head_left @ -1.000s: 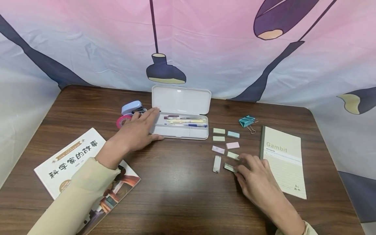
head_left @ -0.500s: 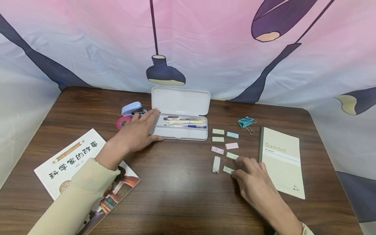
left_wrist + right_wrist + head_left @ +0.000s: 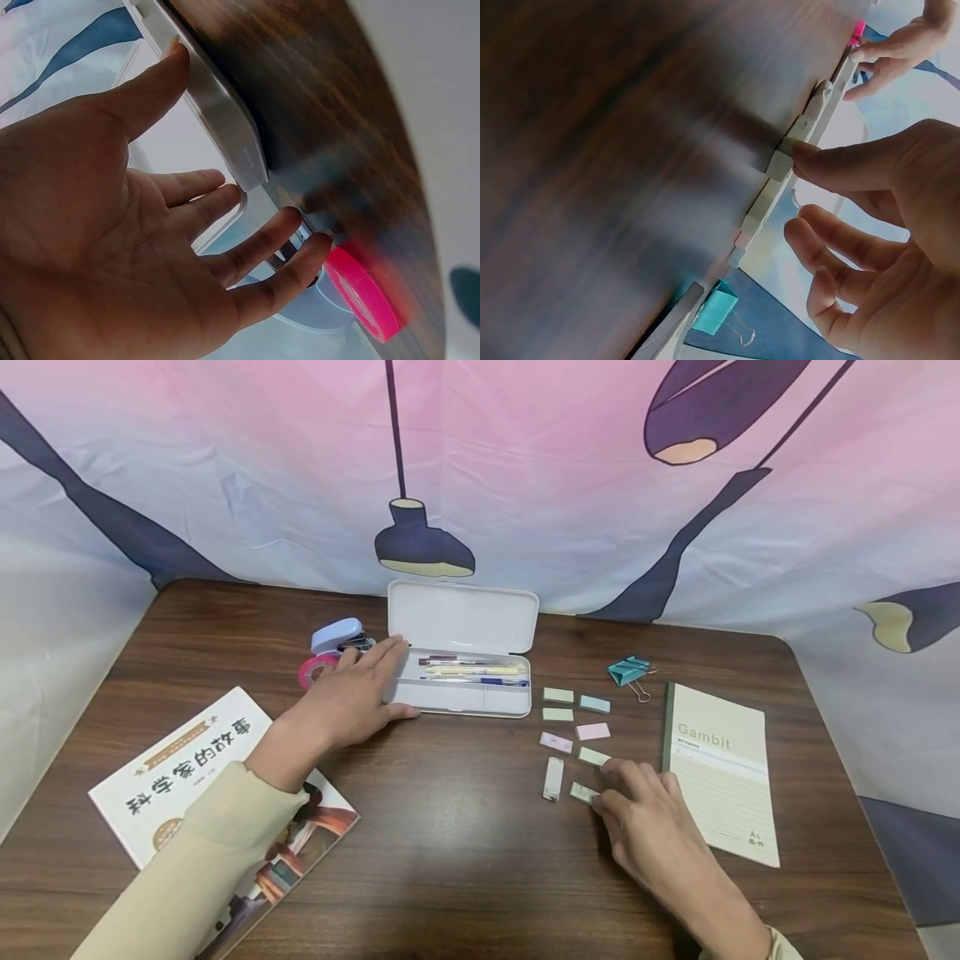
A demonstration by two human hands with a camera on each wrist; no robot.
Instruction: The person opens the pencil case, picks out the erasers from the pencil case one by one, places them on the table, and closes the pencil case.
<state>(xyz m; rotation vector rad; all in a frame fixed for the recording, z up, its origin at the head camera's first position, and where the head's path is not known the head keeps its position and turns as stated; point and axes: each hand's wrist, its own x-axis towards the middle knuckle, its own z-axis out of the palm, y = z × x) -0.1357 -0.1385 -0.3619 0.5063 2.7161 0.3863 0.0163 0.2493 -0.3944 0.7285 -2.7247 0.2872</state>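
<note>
A white pencil case (image 3: 459,710) lies with its lid raised at the back middle of the table, several pens (image 3: 474,671) in its rear compartment. Across its left end rests my left hand (image 3: 341,700), fingers extended and thumb at the front edge, as the left wrist view (image 3: 180,217) also shows. My right hand (image 3: 651,822) pinches the right end of a greenish marbled eraser (image 3: 582,792) on the table. In the right wrist view the thumb presses on this eraser (image 3: 779,165), and the other fingers bend loosely. Several pastel erasers (image 3: 594,732) lie beyond and left of it.
A notebook (image 3: 723,777) lies right of my right hand, with teal binder clips (image 3: 628,672) behind it. Under my left forearm is a picture-covered book (image 3: 195,752). A blue stapler (image 3: 337,633) and pink tape roll (image 3: 309,672) stand beside my left hand. A curtain hangs behind the table.
My right hand has shifted slightly left, and the marbled eraser it pinches has gone from slightly tilted to lying flatter. My left hand stays on the pencil case.
</note>
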